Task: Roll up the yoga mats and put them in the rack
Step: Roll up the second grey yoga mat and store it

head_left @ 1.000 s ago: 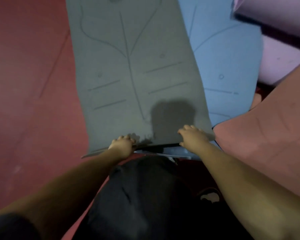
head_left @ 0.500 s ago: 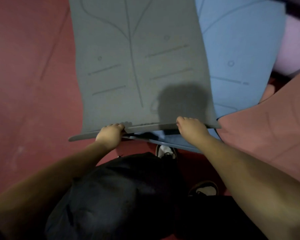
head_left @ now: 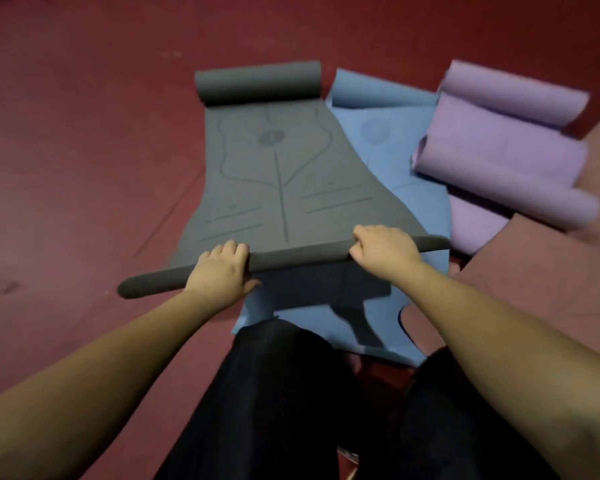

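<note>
A grey yoga mat (head_left: pixel 278 174) with printed lines lies stretched out in front of me, its far end curled into a roll. Its near edge is lifted off the floor and bent over. My left hand (head_left: pixel 222 271) grips that edge left of centre, fingers curled over the top. My right hand (head_left: pixel 383 251) grips the same edge further right. Under the grey mat lies a blue mat (head_left: pixel 388 140), showing to the right and below the lifted edge. A purple mat (head_left: pixel 506 154), loosely rolled, lies at the right. No rack is in view.
The floor (head_left: pixel 84 150) is dark red all around. A reddish-pink mat (head_left: pixel 551 271) covers the right side of the floor. My black-clad legs (head_left: pixel 274 393) fill the bottom centre, above the blue mat's near end.
Both hands have lifted the grey mat's near edge higher and bent it over. The view has tilted up, so the far rolled ends of the mats now show.
</note>
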Tool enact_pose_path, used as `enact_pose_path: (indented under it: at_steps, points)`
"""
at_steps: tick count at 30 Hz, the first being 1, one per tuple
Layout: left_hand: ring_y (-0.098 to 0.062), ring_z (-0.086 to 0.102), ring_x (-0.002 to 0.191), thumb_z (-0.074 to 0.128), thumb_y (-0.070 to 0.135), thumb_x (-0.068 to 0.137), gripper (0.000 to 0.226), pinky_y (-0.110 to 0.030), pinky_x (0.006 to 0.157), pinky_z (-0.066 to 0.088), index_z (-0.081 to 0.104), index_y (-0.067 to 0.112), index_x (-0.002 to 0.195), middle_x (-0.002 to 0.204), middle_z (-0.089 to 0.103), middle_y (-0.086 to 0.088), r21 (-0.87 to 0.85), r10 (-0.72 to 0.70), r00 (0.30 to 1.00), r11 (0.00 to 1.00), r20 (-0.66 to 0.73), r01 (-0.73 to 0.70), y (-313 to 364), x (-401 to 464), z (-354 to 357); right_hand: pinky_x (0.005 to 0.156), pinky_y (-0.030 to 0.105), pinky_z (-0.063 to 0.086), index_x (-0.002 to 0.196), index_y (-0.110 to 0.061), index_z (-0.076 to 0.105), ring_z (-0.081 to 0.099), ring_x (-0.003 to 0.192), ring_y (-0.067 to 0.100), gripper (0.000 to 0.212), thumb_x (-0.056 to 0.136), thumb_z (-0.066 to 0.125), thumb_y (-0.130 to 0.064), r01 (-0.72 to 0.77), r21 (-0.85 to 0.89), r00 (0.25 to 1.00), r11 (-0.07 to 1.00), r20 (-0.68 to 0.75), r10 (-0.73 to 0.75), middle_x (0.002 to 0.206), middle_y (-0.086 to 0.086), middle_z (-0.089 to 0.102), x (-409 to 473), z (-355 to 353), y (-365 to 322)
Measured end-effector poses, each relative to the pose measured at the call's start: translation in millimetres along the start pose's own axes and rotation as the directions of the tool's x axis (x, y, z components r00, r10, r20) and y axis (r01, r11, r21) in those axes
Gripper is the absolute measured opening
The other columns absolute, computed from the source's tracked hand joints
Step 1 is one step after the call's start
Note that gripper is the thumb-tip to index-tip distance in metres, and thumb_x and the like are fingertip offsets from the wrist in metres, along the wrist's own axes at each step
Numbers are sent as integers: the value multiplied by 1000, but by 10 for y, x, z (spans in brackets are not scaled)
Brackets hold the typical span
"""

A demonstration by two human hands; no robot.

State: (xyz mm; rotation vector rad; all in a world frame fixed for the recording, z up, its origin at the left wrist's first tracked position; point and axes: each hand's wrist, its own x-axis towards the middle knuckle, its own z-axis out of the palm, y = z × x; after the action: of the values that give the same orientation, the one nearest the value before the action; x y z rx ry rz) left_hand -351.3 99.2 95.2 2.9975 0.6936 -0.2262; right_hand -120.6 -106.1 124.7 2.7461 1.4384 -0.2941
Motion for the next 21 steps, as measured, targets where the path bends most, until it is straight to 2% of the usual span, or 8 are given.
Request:
enact_pose_path:
  at_steps: [6, 10, 12, 14, 16, 18, 20, 21]
  points:
    - [-37, 61, 73, 68, 63, 78, 69, -38, 53, 39, 53, 6, 114, 98, 52, -13, 4, 164, 967, 986, -194, -166, 172, -283, -828, 62, 34, 33, 84, -20, 52, 48, 78, 28, 25, 94, 34, -35, -161, -35, 987, 986, -27, 160, 97, 8, 65, -515, -795, 42]
    - [-37, 60, 76, 34, 58, 96, 46, -37, 54, 34, 47, 13, 100, 100, 50, -10, -18, 147, 955, 987, -256, -157, 400, -646, -1060, 71, 34, 38, 86, -20, 57, 52, 89, 26, 34, 99, 30, -36, -132, 36, 986, 991, 103, 128, 112, 8, 65, -873, -984, 119]
    - [-37, 61, 83, 28, 48, 104, 36, -40, 60, 39, 45, 17, 99, 102, 55, -10, -35, 98, 976, 994, -194, -107, 554, -821, -1047, 85, 36, 43, 103, -23, 66, 56, 104, 27, 48, 102, 25, -47, -130, 53, 980, 990, 158, 120, 124, 7, 63, -1070, -984, 139]
    - [-36, 62, 96, 23, 45, 106, 43, -40, 73, 43, 54, 16, 109, 108, 63, -11, -49, 34, 998, 998, -45, -36, 708, -929, -1027, 95, 36, 41, 116, -25, 67, 55, 114, 25, 57, 102, 21, -56, -139, 72, 968, 988, 221, 120, 130, 4, 61, -1206, -959, 146]
    - [-34, 59, 113, 18, 46, 107, 56, -40, 89, 42, 60, 12, 122, 122, 64, -16, -157, -68, 990, 984, 123, 87, 856, -1010, -1016, 93, 35, 40, 110, -20, 69, 55, 107, 23, 59, 102, 23, -58, -146, 86, 949, 985, 293, 115, 126, 5, 63, -1353, -926, 172]
    - [-35, 52, 125, 17, 40, 108, 53, -42, 101, 38, 49, 14, 141, 137, 55, -19, -195, -86, 963, 971, 256, 138, 921, -985, -965, 93, 34, 39, 107, -17, 69, 54, 103, 23, 59, 102, 26, -58, -171, 134, 934, 976, 339, 117, 123, 7, 64, -1459, -900, 198]
    - [-35, 48, 129, 18, 35, 107, 51, -44, 104, 36, 37, 19, 151, 145, 47, -19, -187, -86, 937, 970, 339, 156, 901, -932, -884, 91, 31, 38, 104, -16, 68, 55, 103, 24, 57, 102, 29, -57, -181, 164, 922, 970, 371, 110, 123, 8, 63, -1531, -807, 195]
    - [-35, 49, 128, 19, 37, 106, 50, -44, 102, 37, 39, 21, 149, 145, 48, -17, -174, -90, 936, 972, 341, 157, 891, -918, -814, 91, 30, 37, 104, -16, 68, 55, 105, 24, 56, 102, 30, -57, -186, 170, 915, 968, 389, 107, 125, 9, 63, -1557, -727, 183]
